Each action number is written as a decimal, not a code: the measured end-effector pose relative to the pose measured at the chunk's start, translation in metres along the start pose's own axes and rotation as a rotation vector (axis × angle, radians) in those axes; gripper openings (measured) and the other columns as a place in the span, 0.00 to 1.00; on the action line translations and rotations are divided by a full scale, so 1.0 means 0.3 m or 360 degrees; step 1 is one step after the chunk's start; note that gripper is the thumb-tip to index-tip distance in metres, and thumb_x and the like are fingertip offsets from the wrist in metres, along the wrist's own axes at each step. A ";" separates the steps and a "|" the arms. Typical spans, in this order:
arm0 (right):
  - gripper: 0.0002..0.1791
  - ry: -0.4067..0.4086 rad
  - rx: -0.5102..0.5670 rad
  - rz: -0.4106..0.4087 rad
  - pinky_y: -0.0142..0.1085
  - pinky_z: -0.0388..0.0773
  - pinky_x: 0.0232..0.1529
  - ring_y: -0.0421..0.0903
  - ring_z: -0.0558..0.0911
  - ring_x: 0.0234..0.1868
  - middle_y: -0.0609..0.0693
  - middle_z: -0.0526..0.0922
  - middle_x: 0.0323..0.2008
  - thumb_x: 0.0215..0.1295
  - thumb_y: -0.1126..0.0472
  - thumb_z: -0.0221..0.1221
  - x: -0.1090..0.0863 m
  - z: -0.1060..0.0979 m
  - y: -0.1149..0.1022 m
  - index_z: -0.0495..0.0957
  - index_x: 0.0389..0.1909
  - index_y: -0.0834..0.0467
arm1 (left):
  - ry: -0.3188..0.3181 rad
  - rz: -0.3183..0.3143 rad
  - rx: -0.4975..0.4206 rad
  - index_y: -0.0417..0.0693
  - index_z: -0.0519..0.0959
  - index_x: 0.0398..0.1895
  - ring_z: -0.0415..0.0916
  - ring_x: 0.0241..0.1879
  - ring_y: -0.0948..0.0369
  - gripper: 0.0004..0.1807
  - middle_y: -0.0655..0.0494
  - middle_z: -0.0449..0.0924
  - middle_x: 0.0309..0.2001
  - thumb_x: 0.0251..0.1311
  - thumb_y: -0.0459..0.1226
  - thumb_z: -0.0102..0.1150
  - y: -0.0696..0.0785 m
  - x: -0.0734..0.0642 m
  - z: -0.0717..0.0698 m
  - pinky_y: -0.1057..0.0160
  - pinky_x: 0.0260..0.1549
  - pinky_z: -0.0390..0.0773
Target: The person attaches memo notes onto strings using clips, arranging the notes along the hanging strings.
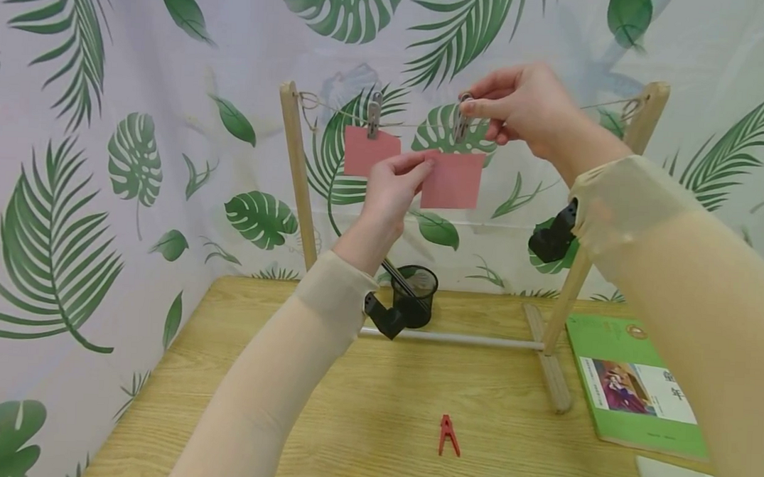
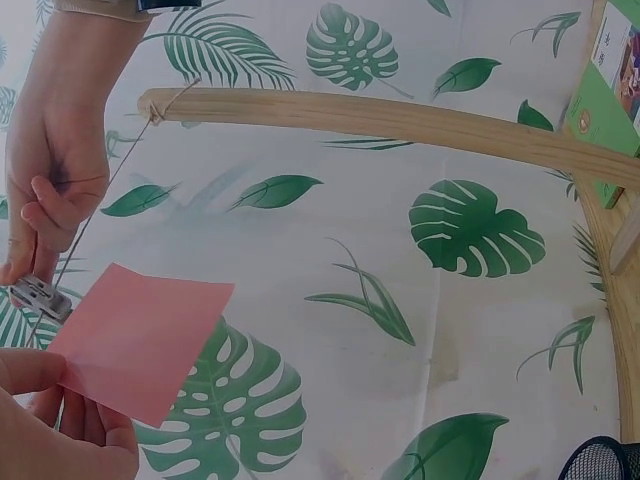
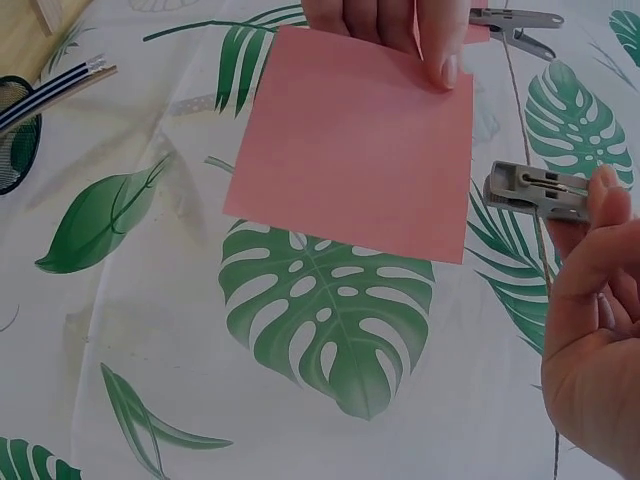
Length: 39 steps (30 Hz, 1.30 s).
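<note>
In front of a white backdrop printed with green leaves [image 1: 190, 81], a thin twine cord [image 3: 556, 445] runs between the two upright posts of a pale wooden frame [image 1: 299, 178]. The left hand [image 1: 389, 187] pinches a square sheet of pink paper [image 1: 451, 183] between thumb and fingers near its upper left corner, holding it up just below the cord. The right hand [image 1: 530, 106] grips the upper end of a grey clothespin [image 1: 461, 128] on the cord, directly above the sheet; the right wrist view shows a small gap between the clothespin and the paper's edge, and whether the clothespin's jaws are parted cannot be told. To the left along the cord, another grey clothespin [image 1: 374, 117] holds a second pink sheet [image 1: 362, 152], partly hidden behind the left hand. On the wood-grained table [image 1: 336, 407] below, a black wire-mesh cup [image 1: 423, 286] with dark pencils [image 1: 398, 275] stands behind the frame's white crossbar [image 1: 480, 339], and a small red clothespin [image 1: 447, 428] lies nearer the person. At the right, a green book [image 1: 617, 423] with a picture on its cover lies beside the frame's foot.
</note>
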State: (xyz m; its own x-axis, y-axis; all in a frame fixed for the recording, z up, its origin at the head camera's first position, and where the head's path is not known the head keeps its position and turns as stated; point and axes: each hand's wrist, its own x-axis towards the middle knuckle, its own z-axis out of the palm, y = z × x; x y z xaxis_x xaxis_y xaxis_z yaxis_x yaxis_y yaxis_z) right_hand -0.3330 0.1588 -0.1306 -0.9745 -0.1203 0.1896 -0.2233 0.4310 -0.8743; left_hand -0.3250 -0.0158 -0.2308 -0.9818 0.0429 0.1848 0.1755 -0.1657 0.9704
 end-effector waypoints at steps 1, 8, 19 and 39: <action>0.16 -0.0007 -0.0009 0.0006 0.29 0.75 0.21 0.42 0.73 0.17 0.41 0.85 0.33 0.61 0.54 0.67 -0.002 0.000 0.000 0.81 0.48 0.56 | 0.0003 0.0000 0.0000 0.41 0.82 0.54 0.78 0.53 0.58 0.15 0.49 0.82 0.53 0.68 0.35 0.59 0.001 -0.001 0.002 0.63 0.57 0.78; 0.17 -0.0073 -0.0016 0.0020 0.30 0.73 0.19 0.42 0.72 0.16 0.40 0.86 0.33 0.61 0.55 0.67 -0.014 -0.006 0.005 0.81 0.48 0.57 | 0.0014 0.0007 -0.0010 0.41 0.83 0.53 0.79 0.51 0.59 0.14 0.50 0.82 0.52 0.68 0.35 0.59 0.003 -0.012 0.011 0.62 0.56 0.78; 0.16 -0.0131 -0.0050 0.0036 0.30 0.73 0.19 0.41 0.72 0.15 0.39 0.87 0.32 0.62 0.55 0.66 -0.032 -0.013 0.004 0.81 0.48 0.58 | 0.0045 -0.0050 -0.0003 0.43 0.84 0.53 0.77 0.49 0.62 0.14 0.52 0.82 0.52 0.67 0.36 0.60 0.005 -0.021 0.022 0.64 0.55 0.78; 0.17 -0.0165 -0.0073 0.0057 0.30 0.74 0.19 0.41 0.73 0.15 0.39 0.86 0.31 0.62 0.55 0.66 -0.060 -0.015 -0.013 0.80 0.48 0.58 | 0.0073 -0.0078 -0.0135 0.37 0.80 0.57 0.77 0.58 0.57 0.17 0.47 0.79 0.58 0.68 0.33 0.58 0.035 -0.042 0.039 0.64 0.59 0.77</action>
State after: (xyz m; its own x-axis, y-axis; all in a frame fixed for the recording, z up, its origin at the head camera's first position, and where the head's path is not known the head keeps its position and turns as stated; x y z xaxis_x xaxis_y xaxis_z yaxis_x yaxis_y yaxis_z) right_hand -0.3147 0.1633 -0.1286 -0.9747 -0.1948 0.1097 -0.1918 0.4767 -0.8579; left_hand -0.3099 -0.0066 -0.2212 -0.9917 0.0081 0.1281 0.1222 -0.2475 0.9612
